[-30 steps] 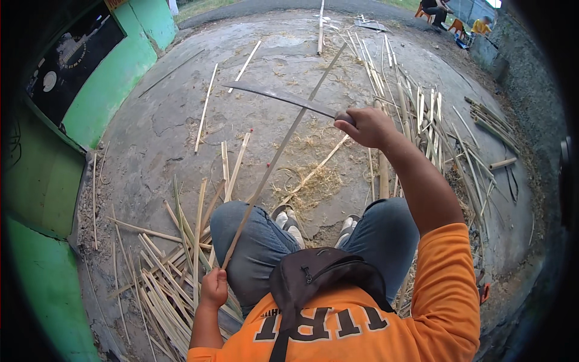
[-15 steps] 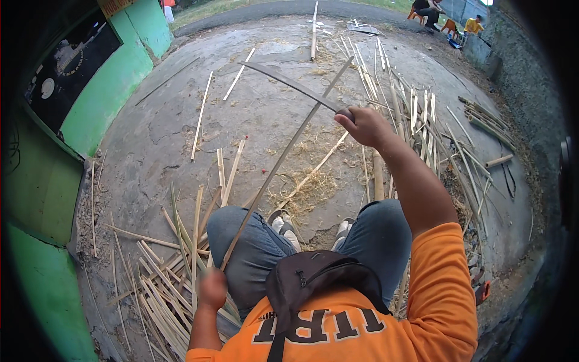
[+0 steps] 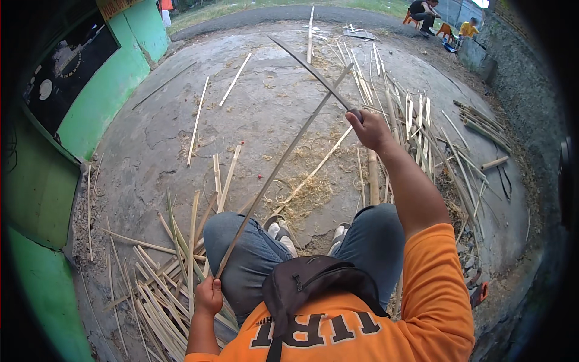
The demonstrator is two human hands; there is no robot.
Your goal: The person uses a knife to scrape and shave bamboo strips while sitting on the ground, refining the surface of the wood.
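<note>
My right hand (image 3: 370, 129) is closed round the dark handle of a machete, out in front of me. Its long grey blade (image 3: 304, 65) slants up to the far left and crosses a bamboo strip (image 3: 283, 168) near the strip's far end. Low on the left, my left hand (image 3: 208, 295) grips the near end of that strip beside my left knee. From there the strip rises slantwise over my thigh to the upper right. Whether the blade's edge bites into the strip cannot be made out.
Cut bamboo strips (image 3: 158, 308) are heaped at my left, and more strips (image 3: 422, 133) lie at my right. Shavings (image 3: 307, 196) cover the ground before my feet. A green wall (image 3: 99, 102) stands left, a grey wall (image 3: 525, 84) right. Two people sit at the far right.
The machete's tip has swung right and farther away, so the blade stands steeper across the strip. My right hand has shifted slightly right and nearer; the left still holds the strip.
</note>
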